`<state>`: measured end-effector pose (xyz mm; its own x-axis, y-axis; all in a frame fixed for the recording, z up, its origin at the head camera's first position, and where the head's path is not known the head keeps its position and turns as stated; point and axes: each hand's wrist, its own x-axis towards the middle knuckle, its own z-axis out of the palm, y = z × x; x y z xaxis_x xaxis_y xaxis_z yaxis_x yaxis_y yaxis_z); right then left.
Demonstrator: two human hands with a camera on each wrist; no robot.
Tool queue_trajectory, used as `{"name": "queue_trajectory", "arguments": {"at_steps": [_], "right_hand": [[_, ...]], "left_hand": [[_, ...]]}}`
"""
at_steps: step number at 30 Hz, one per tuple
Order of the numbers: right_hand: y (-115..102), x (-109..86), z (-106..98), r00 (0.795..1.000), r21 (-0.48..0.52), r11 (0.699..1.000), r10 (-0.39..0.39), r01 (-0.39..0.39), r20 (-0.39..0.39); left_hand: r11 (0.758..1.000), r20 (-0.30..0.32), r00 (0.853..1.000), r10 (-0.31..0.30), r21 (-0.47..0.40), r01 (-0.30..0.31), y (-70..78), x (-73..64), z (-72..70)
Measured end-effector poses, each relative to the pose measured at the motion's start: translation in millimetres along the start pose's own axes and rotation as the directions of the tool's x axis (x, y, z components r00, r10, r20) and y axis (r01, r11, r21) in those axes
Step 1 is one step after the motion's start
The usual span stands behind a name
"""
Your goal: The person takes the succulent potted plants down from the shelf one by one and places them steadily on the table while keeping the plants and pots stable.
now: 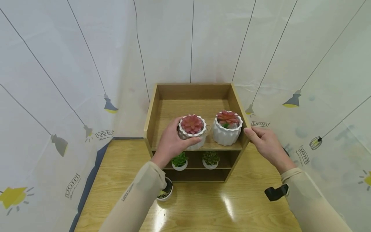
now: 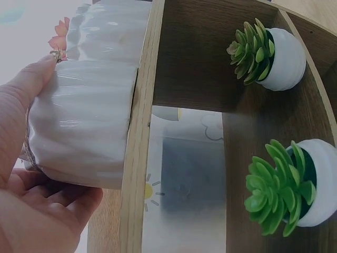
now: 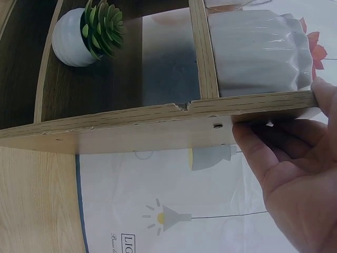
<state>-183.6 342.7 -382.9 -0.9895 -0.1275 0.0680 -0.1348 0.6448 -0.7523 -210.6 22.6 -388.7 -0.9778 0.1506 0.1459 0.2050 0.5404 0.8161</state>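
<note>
My left hand (image 1: 174, 138) grips a white fluted pot with a red succulent (image 1: 192, 124), thumb on the near side, fingers round its left. In the left wrist view the white pot (image 2: 84, 126) stands at the front edge of the top board, beside a second one. That second white pot with a red succulent (image 1: 227, 130) stands by the right side panel. My right hand (image 1: 266, 145) holds the upper right side panel of the wooden shelf (image 1: 192, 90). The right wrist view shows its thumb at the panel's edge and fingers (image 3: 258, 150) against the outer face.
Below, a bright green succulent (image 1: 179, 160) and a darker green succulent (image 1: 211, 158) sit in small white pots on the middle shelf. Another potted plant (image 1: 166, 196) on the wooden table (image 1: 203, 209) is partly covered by the left sleeve. A lamp-printed cloth (image 1: 174, 42) surrounds the table.
</note>
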Motion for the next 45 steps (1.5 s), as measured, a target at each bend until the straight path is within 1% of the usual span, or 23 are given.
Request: {"name": "queue_trajectory", "arguments": {"at_steps": [9, 15, 19, 26, 32, 37, 45], "right_hand": [[-1.9, -0.2, -0.2, 1.0, -0.003, 1.0, -0.012, 0.012, -0.004], [-3.2, -0.6, -0.2, 1.0, 0.017, 1.0, 0.001, -0.001, 0.007], [-3.4, -0.5, -0.6, 1.0, 0.028, 1.0, 0.01, -0.01, 0.014], [-1.6, -0.2, -0.9, 1.0, 0.001, 1.0, 0.003, -0.003, 0.008], [-1.3, -0.4, -1.2, 1.0, 0.012, 1.0, 0.004, -0.005, 0.016], [-1.1, 0.1, -1.1, 1.0, 0.0, 1.0, 0.001, -0.001, 0.003], [-0.5, 1.0, -0.8, 1.0, 0.004, 1.0, -0.003, 0.002, 0.004]], "left_hand": [[1.0, -0.005, 1.0, 0.007, 0.008, -0.007, -0.8, -4.6, -4.3], [1.0, -0.002, 1.0, 0.009, 0.007, -0.009, -2.1, -7.2, -6.8], [1.0, -0.003, 1.0, 0.004, -0.011, -0.004, -2.9, -9.3, -8.4], [1.0, 0.001, 1.0, -0.006, -0.022, 0.006, -4.3, -13.4, -10.1], [1.0, -0.006, 1.0, -0.001, -0.012, 0.001, -6.4, -17.1, -11.7], [1.0, -0.011, 1.0, 0.001, -0.01, -0.001, -7.2, -19.8, -13.1], [1.0, -0.01, 1.0, -0.002, -0.016, 0.002, -9.0, -23.5, -15.7]]}}
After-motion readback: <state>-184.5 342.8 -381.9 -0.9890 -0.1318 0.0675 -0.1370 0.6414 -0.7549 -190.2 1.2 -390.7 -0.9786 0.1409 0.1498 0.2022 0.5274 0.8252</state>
